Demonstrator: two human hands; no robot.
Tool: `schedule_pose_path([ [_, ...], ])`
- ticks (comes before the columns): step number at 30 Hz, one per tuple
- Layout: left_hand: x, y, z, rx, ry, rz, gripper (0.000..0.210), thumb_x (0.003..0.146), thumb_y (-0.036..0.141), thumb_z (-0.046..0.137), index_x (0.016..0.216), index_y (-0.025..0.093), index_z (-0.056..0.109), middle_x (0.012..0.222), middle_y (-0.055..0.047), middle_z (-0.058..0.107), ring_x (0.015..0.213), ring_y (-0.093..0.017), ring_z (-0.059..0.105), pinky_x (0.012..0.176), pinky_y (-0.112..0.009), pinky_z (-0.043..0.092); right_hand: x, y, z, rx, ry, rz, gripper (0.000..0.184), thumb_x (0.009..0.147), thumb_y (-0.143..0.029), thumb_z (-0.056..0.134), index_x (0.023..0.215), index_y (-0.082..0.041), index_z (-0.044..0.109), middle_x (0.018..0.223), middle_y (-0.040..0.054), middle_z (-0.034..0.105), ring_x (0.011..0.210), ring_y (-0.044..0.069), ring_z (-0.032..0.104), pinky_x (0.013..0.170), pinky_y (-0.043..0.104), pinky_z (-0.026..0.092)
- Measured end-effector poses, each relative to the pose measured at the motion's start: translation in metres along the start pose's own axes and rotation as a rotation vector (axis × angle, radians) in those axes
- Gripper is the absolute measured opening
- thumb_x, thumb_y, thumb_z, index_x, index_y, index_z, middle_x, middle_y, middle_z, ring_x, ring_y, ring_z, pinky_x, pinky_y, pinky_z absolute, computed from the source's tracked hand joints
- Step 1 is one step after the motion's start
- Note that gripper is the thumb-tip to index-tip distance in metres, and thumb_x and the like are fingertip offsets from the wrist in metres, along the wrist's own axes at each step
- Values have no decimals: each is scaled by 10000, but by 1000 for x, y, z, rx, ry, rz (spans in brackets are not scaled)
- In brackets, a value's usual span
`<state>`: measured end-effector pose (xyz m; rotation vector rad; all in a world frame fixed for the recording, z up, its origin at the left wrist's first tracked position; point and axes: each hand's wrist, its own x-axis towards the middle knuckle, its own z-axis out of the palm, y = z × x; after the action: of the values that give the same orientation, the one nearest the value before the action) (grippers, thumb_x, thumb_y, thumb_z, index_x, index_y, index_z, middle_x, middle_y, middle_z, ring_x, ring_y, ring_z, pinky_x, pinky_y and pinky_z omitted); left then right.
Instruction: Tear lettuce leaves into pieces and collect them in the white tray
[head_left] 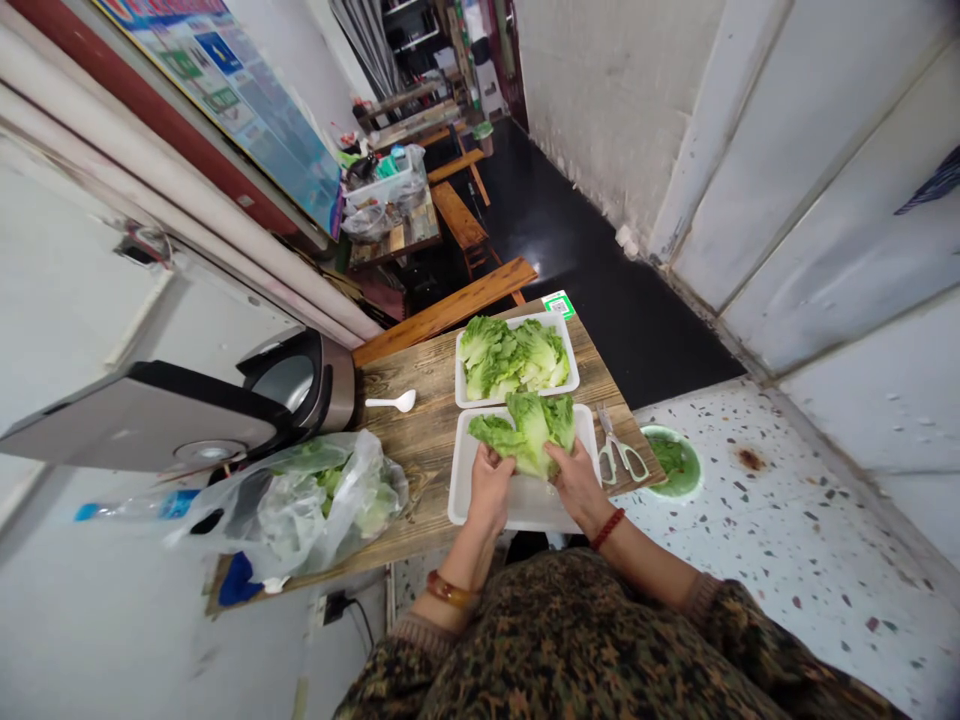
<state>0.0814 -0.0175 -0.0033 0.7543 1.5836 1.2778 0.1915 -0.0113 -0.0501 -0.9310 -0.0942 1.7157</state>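
Note:
Both hands grip green lettuce leaves (pixel 534 428) above the near white tray (pixel 461 480). My left hand (pixel 491 485) pinches the left leaf's edge, thumb and fingers closed on it. On the other side, my right hand (pixel 577 480) is closed around the base of the leaves. Just behind, a second white tray (pixel 459 375) holds a heap of torn lettuce (pixel 514 355). Scissors with pale green handles (pixel 622 455) lie to the right of the near tray, blades pointing away.
Left on the wooden table (pixel 420 450) are a white spoon (pixel 394 401), a rice cooker (pixel 330 380) with its lid raised, and a plastic bag (pixel 322 500) of greens. A green basin (pixel 671 462) stands on the floor at right. Benches (pixel 457 300) stand beyond the table.

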Motion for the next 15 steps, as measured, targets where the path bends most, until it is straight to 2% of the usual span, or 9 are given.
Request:
schedule_pose_path([
  [3,-9,-3,5,-114,27,-23,353,611,137,694,927,206,551,857,1,678,757,-139,638,709,-249,499,8,5,-4,61,41,-24,481,651,-302,768,1093,-258,582,928,-9,742,751,176,710,590,266,560],
  [8,-18,-5,0,-268,-44,-157,350,603,142,689,935,189,590,855,-13,706,762,-163,677,719,-280,517,21,0,-19,110,53,27,314,684,-311,719,959,-245,583,838,-2,726,683,194,698,519,279,547],
  [12,-9,1,-14,-303,-43,-256,351,584,150,717,915,176,605,825,-17,715,712,-166,679,690,-292,523,14,-9,-20,64,-82,107,381,690,-286,731,1037,-263,577,915,-9,731,715,197,700,502,266,526],
  [15,-4,6,-17,-292,-130,-242,392,636,211,781,997,178,631,945,-46,740,810,-184,697,752,-309,534,1,-10,-12,-29,-192,52,444,711,-301,754,1118,-276,579,998,-12,733,824,202,701,610,286,558],
])
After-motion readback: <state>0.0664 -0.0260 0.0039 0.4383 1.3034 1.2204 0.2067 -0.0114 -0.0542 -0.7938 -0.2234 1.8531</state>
